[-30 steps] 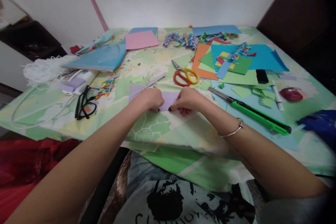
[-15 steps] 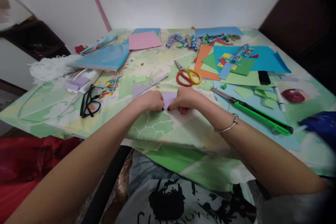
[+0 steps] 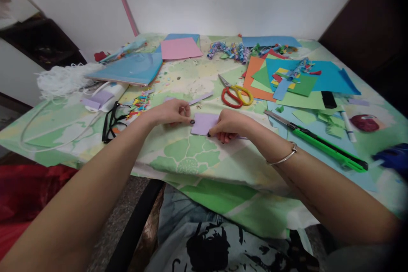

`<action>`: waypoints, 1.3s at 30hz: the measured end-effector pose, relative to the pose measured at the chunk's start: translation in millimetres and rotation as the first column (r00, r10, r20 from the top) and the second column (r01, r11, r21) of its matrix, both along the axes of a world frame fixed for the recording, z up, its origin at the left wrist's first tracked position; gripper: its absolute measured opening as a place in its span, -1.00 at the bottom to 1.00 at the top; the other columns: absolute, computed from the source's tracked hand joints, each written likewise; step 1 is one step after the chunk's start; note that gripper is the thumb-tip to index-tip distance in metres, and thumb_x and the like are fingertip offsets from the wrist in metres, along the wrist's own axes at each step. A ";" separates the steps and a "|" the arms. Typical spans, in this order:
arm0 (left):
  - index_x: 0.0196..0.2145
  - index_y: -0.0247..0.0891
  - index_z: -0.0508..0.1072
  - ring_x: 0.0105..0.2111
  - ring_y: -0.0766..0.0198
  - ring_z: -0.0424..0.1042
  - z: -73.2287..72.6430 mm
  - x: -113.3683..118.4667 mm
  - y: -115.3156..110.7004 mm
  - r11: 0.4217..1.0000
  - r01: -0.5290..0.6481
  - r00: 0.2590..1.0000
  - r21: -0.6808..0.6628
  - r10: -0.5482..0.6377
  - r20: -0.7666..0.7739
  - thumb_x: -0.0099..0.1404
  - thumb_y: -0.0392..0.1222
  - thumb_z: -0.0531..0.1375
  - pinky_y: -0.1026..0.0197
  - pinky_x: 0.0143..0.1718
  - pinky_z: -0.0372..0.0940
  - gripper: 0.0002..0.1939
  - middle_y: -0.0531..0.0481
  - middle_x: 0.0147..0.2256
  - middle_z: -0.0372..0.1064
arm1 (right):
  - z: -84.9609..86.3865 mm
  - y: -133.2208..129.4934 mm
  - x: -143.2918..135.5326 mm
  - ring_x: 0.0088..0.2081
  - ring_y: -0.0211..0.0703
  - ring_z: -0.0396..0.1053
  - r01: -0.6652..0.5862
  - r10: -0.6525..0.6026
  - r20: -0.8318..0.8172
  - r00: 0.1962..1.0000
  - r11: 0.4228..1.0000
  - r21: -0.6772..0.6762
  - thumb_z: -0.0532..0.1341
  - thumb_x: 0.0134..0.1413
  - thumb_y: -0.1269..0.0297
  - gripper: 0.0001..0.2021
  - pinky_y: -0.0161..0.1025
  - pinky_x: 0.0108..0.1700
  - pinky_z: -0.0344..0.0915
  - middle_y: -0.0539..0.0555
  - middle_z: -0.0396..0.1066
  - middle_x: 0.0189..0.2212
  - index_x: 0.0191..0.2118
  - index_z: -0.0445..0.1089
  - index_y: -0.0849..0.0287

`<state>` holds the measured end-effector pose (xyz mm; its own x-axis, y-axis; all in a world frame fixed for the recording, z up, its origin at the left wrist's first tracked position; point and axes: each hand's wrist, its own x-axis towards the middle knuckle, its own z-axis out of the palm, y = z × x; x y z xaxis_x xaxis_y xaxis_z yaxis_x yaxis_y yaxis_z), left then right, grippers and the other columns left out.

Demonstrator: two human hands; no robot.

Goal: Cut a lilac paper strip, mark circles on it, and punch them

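Two hands of ours work at one piece of lilac paper (image 3: 201,124) on the bench (image 3: 188,153).
Our right hand (image 3: 232,122) pinches its right side; our left hand (image 3: 174,111) curls by its left edge, grip unclear to us. Scissors (image 3: 230,87) lie beyond the right hand.

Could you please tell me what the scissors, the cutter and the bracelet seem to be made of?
Scissors: shiny grey metal blades, smooth red and yellow handles, probably plastic. Cutter: glossy green body, likely plastic, with a grey metal-looking blade. Bracelet: silvery and shiny, so probably metal.
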<state>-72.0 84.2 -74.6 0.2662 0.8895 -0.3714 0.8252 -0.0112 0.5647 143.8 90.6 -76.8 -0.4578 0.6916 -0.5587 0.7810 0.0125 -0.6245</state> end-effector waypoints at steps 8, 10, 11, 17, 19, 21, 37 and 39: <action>-0.52 -0.19 0.19 -0.73 0.27 0.32 1.2 19.8 12.1 0.992 -0.047 0.999 -0.116 0.047 0.000 -0.05 -0.14 0.34 0.27 -0.63 0.13 -0.66 0.12 -0.75 0.27 | 0.9 -3.6 0.6 -0.72 -0.32 0.26 0.040 -0.040 -0.003 0.999 0.999 -0.003 0.29 -0.25 0.28 -0.80 -0.40 -0.71 0.14 0.06 0.37 -0.74 -0.70 0.38 0.28; -0.52 -0.19 0.17 -0.72 0.27 0.33 0.8 20.9 13.8 0.989 -0.065 0.998 -0.136 0.064 -0.008 -0.06 -0.17 0.34 0.27 -0.63 0.15 -0.65 0.11 -0.74 0.28 | 0.8 -4.1 0.5 -0.72 -0.33 0.24 0.047 -0.047 -0.008 0.999 0.999 0.000 0.29 -0.26 0.29 -0.80 -0.41 -0.72 0.10 0.05 0.35 -0.76 -0.71 0.38 0.27; -0.52 -0.19 0.17 -0.72 0.27 0.33 0.1 20.6 14.2 0.987 -0.072 0.997 -0.140 0.071 -0.010 -0.06 -0.18 0.35 0.27 -0.63 0.16 -0.65 0.11 -0.74 0.28 | 0.7 -4.4 0.4 -0.73 -0.35 0.22 0.050 -0.050 -0.014 0.999 0.999 0.001 0.29 -0.26 0.30 -0.80 -0.41 -0.73 0.08 0.04 0.34 -0.77 -0.72 0.38 0.27; -0.51 -0.19 0.20 -0.73 0.28 0.34 -2.7 16.5 14.8 0.988 -0.055 0.998 -0.145 0.058 0.014 -0.05 -0.16 0.36 0.26 -0.62 0.19 -0.65 0.12 -0.73 0.30 | -2.4 -8.0 -5.3 -0.75 -0.42 0.15 0.053 -0.057 -0.098 0.994 0.998 -0.044 0.26 -0.20 0.36 -0.83 -0.45 -0.75 -0.03 0.01 0.36 -0.76 -0.69 0.41 0.25; -0.51 -0.20 0.21 -0.74 0.28 0.35 -2.0 16.2 14.6 0.988 -0.045 0.999 -0.149 0.048 0.016 -0.04 -0.17 0.35 0.26 -0.62 0.19 -0.67 0.12 -0.72 0.31 | -4.7 -8.9 -9.9 -0.74 -0.41 0.17 0.051 -0.058 -0.136 0.989 0.997 -0.057 0.25 -0.19 0.38 -0.83 -0.46 -0.74 0.00 0.01 0.36 -0.76 -0.69 0.41 0.24; -0.51 -0.20 0.21 -0.74 0.28 0.34 -1.5 16.4 14.3 0.987 -0.044 0.999 -0.152 0.046 0.015 -0.02 -0.19 0.34 0.27 -0.62 0.18 -0.69 0.11 -0.73 0.31 | -7.3 -8.9 -14.4 -0.75 -0.40 0.18 0.047 -0.057 -0.170 0.984 0.997 -0.059 0.25 -0.19 0.39 -0.82 -0.46 -0.72 0.05 0.00 0.34 -0.78 -0.71 0.39 0.24; -0.51 -0.24 0.22 -0.70 0.25 0.38 0.6 21.6 12.2 0.982 -0.077 0.997 -0.174 0.070 -0.041 0.06 -0.24 0.30 0.27 -0.57 0.22 -0.75 0.06 -0.73 0.33 | -9.3 -26.0 -34.0 -0.76 -0.39 0.21 0.117 -0.157 -0.255 0.954 0.979 -0.165 0.15 -0.05 0.50 -0.77 -0.47 -0.75 0.07 0.02 0.33 -0.78 -0.66 0.32 0.30; -0.49 -0.24 0.23 -0.71 0.27 0.37 0.8 22.1 12.0 0.982 -0.078 0.996 -0.175 0.070 -0.051 0.07 -0.25 0.29 0.28 -0.57 0.22 -0.76 0.07 -0.74 0.32 | -7.9 -26.9 -35.0 -0.77 -0.39 0.20 0.126 -0.166 -0.253 0.953 0.978 -0.165 0.14 -0.04 0.50 -0.77 -0.47 -0.76 0.06 0.02 0.33 -0.78 -0.66 0.31 0.30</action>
